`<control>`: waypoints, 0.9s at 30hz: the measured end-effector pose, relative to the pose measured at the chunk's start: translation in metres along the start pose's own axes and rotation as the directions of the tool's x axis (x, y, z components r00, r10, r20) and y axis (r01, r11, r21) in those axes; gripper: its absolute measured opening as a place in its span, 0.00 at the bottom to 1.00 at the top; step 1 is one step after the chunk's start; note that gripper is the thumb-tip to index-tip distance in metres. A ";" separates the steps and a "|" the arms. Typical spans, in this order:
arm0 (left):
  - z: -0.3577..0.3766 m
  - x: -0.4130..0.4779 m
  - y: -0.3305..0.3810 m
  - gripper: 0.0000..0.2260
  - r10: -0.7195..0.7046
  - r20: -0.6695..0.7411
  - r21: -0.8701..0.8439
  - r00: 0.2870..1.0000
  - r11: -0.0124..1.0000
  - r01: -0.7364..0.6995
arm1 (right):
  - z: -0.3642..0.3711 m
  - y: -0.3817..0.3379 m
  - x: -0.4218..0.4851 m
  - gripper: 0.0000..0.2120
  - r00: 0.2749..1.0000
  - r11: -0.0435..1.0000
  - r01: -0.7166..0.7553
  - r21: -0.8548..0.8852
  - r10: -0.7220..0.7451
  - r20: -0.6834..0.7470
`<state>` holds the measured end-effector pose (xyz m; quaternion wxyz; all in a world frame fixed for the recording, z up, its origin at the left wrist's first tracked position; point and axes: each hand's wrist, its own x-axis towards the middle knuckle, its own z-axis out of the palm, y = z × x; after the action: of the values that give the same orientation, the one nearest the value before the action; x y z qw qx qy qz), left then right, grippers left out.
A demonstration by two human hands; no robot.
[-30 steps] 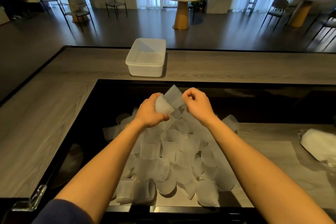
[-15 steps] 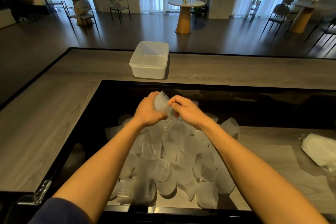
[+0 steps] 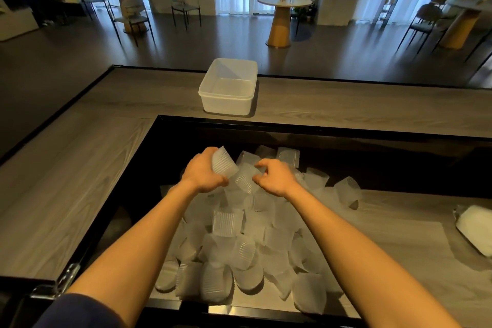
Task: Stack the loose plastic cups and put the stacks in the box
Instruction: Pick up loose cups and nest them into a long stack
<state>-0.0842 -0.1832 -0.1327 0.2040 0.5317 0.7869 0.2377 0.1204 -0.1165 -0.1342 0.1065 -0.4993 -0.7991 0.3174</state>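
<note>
One cup nested, the next one reached for.
Half a second ago the right hand (image 3: 275,177) was pushing a cup into the small stack (image 3: 223,162). Now it has dropped to the pile, fingers curled at another cup (image 3: 243,180), though I cannot tell whether they have closed on it. The left hand (image 3: 203,172) grips the ribbed stack just above the heap, so stacking looks barely begun. Dozens of loose cups (image 3: 239,242) fill the black-walled recess (image 3: 170,146). The box (image 3: 229,88) sits beyond it on the tabletop (image 3: 66,168), holding no cups.
</note>
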 end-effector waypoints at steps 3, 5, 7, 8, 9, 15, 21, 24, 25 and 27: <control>0.000 -0.001 0.000 0.42 0.004 0.011 0.049 1.000 0.999 -0.004 | 0.011 -0.004 0.003 0.17 1.000 0.999 -0.015 -0.043 0.016 0.024; 0.000 -0.002 -0.001 0.42 0.008 0.016 0.054 1.000 0.998 -0.009 | 0.014 -0.007 0.003 0.10 1.000 0.998 -0.013 -0.061 0.015 0.028; -0.001 -0.002 -0.001 0.42 0.011 0.013 0.059 1.000 0.998 -0.012 | 0.014 -0.008 0.003 0.06 1.000 0.998 -0.011 -0.068 0.011 -0.001; -0.003 -0.002 -0.001 0.42 0.013 0.014 0.062 1.000 0.998 -0.014 | 0.012 -0.009 0.002 0.07 0.999 0.998 -0.018 -0.056 0.017 -0.031; -0.004 -0.002 -0.002 0.42 0.013 0.016 0.065 1.000 0.998 -0.014 | 0.008 -0.010 0.001 0.08 0.997 0.999 -0.029 -0.033 0.026 -0.074; -0.009 -0.005 0.005 0.43 0.024 0.029 0.066 0.999 0.997 -0.026 | -0.024 -0.024 -0.009 0.10 0.963 0.957 0.059 0.284 0.019 -0.267; -0.004 -0.011 0.024 0.43 0.129 0.040 0.073 0.991 0.989 -0.131 | -0.030 -0.034 -0.018 0.09 0.982 0.946 0.116 0.303 -0.062 -0.181; -0.002 -0.015 0.030 0.42 0.148 0.064 0.101 0.987 0.983 -0.154 | -0.030 -0.032 -0.023 0.09 0.976 0.942 0.142 0.305 -0.082 -0.202; 0.000 -0.017 0.032 0.42 0.152 0.073 0.094 0.986 0.983 -0.159 | -0.031 -0.031 -0.025 0.09 0.974 0.938 0.144 0.314 -0.078 -0.212; 0.002 -0.019 0.034 0.42 0.160 0.083 0.077 0.984 0.983 -0.166 | -0.031 -0.028 -0.027 0.08 0.973 0.930 0.140 0.339 -0.065 -0.222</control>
<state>-0.0512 -0.1893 -0.1132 0.1914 0.6111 0.7416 0.1997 0.1283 -0.1359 -0.0895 0.2934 -0.4598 -0.7390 0.3954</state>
